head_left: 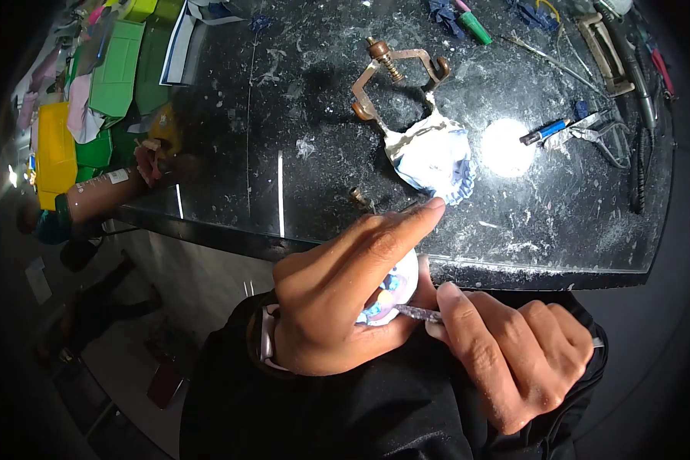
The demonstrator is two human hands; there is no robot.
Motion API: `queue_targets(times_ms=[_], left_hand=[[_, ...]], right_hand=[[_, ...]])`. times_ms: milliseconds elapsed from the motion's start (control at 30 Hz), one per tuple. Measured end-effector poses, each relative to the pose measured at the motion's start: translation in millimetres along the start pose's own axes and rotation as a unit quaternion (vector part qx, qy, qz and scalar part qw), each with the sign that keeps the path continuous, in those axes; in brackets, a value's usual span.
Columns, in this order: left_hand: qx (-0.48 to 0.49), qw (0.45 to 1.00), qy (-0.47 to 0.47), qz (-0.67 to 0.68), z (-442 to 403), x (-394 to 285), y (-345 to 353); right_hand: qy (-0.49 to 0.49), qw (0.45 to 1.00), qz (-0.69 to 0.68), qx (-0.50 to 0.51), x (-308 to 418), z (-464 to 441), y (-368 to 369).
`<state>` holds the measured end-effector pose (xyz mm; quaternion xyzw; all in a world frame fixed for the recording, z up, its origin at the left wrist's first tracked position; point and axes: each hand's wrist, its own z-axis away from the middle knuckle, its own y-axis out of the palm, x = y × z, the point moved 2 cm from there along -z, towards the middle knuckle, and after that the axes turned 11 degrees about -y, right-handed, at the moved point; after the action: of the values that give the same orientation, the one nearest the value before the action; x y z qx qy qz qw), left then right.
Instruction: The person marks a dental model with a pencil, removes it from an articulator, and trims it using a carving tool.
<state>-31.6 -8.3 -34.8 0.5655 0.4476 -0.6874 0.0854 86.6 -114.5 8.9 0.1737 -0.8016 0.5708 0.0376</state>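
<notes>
My left hand (330, 303) is wrapped around a small white dental cast (408, 277) with blue and pinkish material on it, its index finger stretched out above. Much of the cast is hidden behind that hand. In my right hand (506, 353) a thin metal carving tool (415, 312) is pinched, its tip touching or very close to the cast's coloured side. On the table just beyond my left fingertip lies a brass-coloured articulator frame (366, 80), with a white and bluish plaster piece (431, 159) attached to its near end.
The black tabletop (230, 138) is dusted with white powder. At its right are a blue-handled tool (546, 132), a metal frame (599, 55) and several slim tools. A green marker (475, 28) lies at the back. Green (117, 69) and yellow bins (56, 146) stand left.
</notes>
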Motion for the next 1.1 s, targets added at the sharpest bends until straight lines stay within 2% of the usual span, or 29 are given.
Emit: queue_targets(times_ms=[233, 533, 900, 1000, 1033, 1100], left_hand=[[0.0, 1.0, 0.007, -0.005, 0, 0, -1], [0.002, 1.0, 0.014, -0.017, 2, 0, 1], [0.02, 0.999, 0.029, -0.02, 2, 3, -2], [0.034, 0.999, 0.028, -0.013, -1, 2, -7], [0.031, 0.999, 0.031, -0.015, -1, 3, -7], [0.024, 0.999, 0.037, -0.021, 0, 5, -8]], right_hand=[[-0.062, 0.994, 0.09, -0.029, -3, 0, 0], [-0.055, 0.995, 0.088, -0.004, 3, -2, 2], [0.024, 0.998, -0.045, -0.021, 1, 3, 9], [-0.032, 0.998, -0.035, -0.03, -10, 1, 8], [-0.055, 0.998, 0.015, -0.019, -13, 1, 6], [-0.056, 0.998, 0.018, 0.007, -15, -4, 2]])
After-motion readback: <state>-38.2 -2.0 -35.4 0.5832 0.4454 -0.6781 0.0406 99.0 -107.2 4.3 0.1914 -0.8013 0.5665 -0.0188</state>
